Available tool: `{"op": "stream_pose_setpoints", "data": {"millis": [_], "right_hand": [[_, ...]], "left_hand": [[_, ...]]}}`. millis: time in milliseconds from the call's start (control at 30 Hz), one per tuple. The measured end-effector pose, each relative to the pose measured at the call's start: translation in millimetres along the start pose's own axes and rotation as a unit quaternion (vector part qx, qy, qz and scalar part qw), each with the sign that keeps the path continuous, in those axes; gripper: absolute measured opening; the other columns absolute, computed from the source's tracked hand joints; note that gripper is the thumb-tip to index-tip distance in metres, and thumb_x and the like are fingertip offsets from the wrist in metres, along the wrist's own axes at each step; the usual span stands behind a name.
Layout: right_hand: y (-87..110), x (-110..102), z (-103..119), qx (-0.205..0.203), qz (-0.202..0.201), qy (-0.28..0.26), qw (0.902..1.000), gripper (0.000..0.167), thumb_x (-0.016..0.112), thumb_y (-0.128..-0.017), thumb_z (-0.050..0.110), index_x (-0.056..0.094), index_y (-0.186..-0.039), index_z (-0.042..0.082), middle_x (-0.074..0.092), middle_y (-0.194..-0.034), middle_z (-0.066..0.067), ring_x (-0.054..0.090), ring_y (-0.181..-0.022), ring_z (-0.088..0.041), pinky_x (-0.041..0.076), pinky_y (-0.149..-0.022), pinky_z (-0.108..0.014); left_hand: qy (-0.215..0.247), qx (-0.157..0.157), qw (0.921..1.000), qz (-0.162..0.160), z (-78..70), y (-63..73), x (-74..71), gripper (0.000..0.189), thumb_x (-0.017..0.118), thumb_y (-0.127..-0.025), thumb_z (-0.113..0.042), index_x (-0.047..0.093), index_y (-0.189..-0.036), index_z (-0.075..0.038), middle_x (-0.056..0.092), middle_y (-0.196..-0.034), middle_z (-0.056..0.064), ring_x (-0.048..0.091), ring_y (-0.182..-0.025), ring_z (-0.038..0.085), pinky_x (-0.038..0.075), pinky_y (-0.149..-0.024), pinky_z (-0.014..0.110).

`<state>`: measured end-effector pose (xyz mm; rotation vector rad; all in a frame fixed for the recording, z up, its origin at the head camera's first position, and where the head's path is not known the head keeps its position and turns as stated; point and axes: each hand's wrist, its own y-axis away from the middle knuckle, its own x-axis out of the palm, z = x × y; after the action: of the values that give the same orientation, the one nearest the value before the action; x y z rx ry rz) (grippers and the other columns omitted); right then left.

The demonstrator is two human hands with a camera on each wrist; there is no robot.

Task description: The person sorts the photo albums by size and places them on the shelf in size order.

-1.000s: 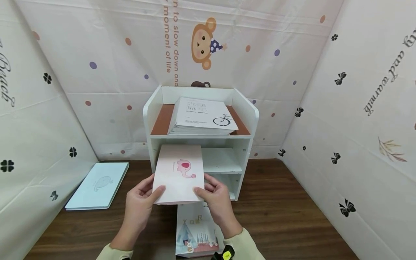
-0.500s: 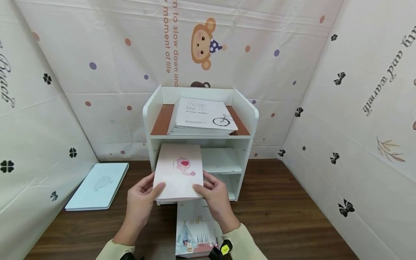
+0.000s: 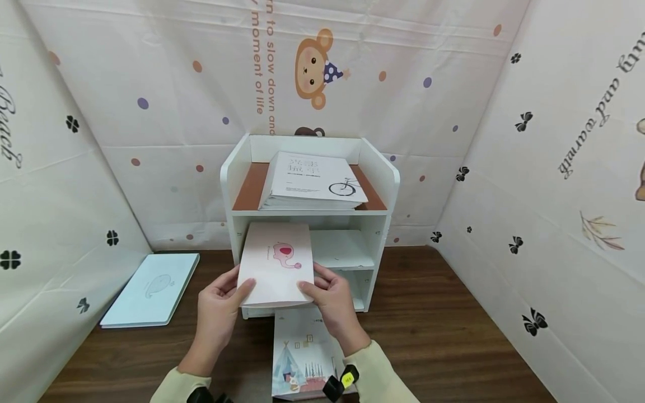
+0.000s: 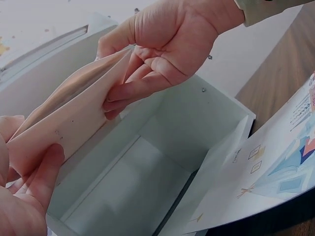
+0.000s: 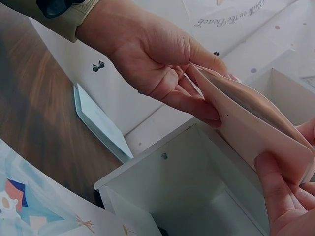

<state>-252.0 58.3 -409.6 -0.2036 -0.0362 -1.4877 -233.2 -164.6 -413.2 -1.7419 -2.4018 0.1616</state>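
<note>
A pale pink notebook with an elephant drawing is gripped at both side edges, its far end reaching into the left part of the white shelf's middle compartment. My left hand pinches the left edge, thumb on the cover and fingers beneath. On the opposite edge my right hand does the same. Seen from the left wrist, the notebook bows and its pages gape a little at the near end. The right wrist view shows fingertips of the left hand under its cover.
Several white books lie stacked on the shelf's top tier. A light blue notebook rests at left on the wooden table. In front of the shelf, a book with a tent picture lies between the forearms.
The pink notebook has moved slightly forward, away from me, with both hands still gripping it. More of the shelf's lower front edge shows below it.
</note>
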Motion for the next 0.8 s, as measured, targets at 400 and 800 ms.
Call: {"op": "stream_pose_setpoints", "data": {"millis": [400,800], "right_hand": [[-6.0,1.4,1.4,0.013,-0.001,0.004,0.9999,0.065,0.081,-0.089,0.015,0.054,-0.147,0.003,0.073,-0.124,-0.018,0.076,-0.095,-0.02,0.064,-0.085,-0.034],[-11.5,2.1,2.9,0.024,-0.003,0.009,0.9997,0.064,0.081,-0.089,0.018,0.055,-0.146,0.004,0.073,-0.124,-0.018,0.077,-0.093,-0.02,0.064,-0.084,-0.035]], "left_hand": [[-0.019,-0.004,0.9997,-0.014,1.0,-5.5,0.9,0.057,0.082,-0.089,-0.029,0.064,-0.138,-0.006,0.069,-0.129,0.022,0.072,-0.089,0.002,0.06,-0.078,0.015],[-0.033,-0.004,0.9992,-0.024,1.5,-9.7,2.6,0.058,0.082,-0.088,-0.033,0.066,-0.136,-0.006,0.07,-0.125,0.023,0.072,-0.085,0.002,0.059,-0.077,0.013]]}}
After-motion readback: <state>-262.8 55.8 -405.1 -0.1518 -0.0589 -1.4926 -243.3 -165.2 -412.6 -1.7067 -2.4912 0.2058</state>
